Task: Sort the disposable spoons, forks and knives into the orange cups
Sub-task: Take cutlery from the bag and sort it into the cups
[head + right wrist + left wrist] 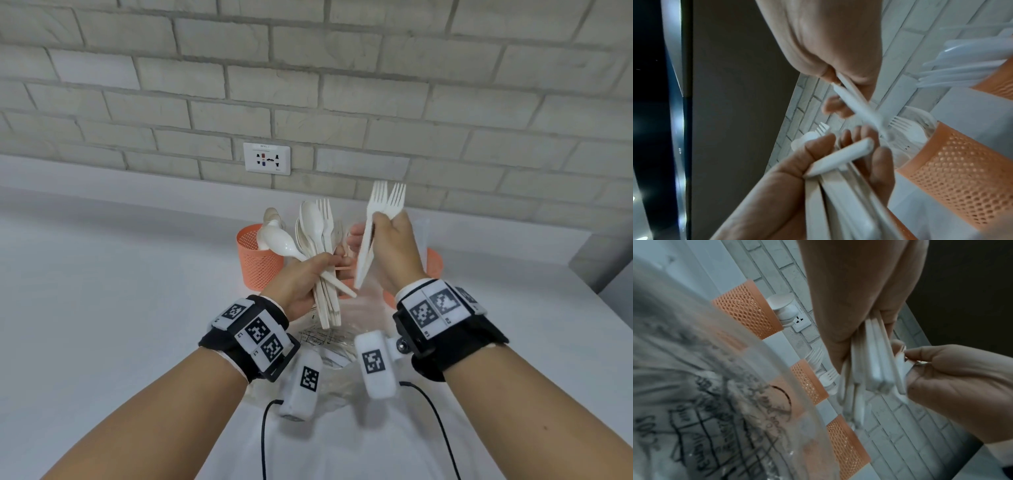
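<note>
My left hand grips a mixed bundle of white spoons and forks by the handles, held upright above the table. Just to its right, my right hand holds two white forks, tines up. Three orange mesh cups stand behind the hands: the left cup holds spoons, the middle cup holds forks, and the right cup is mostly hidden by my right hand. In the right wrist view the fork handles cross above the bundle in the left hand.
A crumpled clear plastic bag with printed text lies on the white table under my wrists. A brick wall with a power socket stands close behind the cups. The table's right edge drops off beyond the right cup.
</note>
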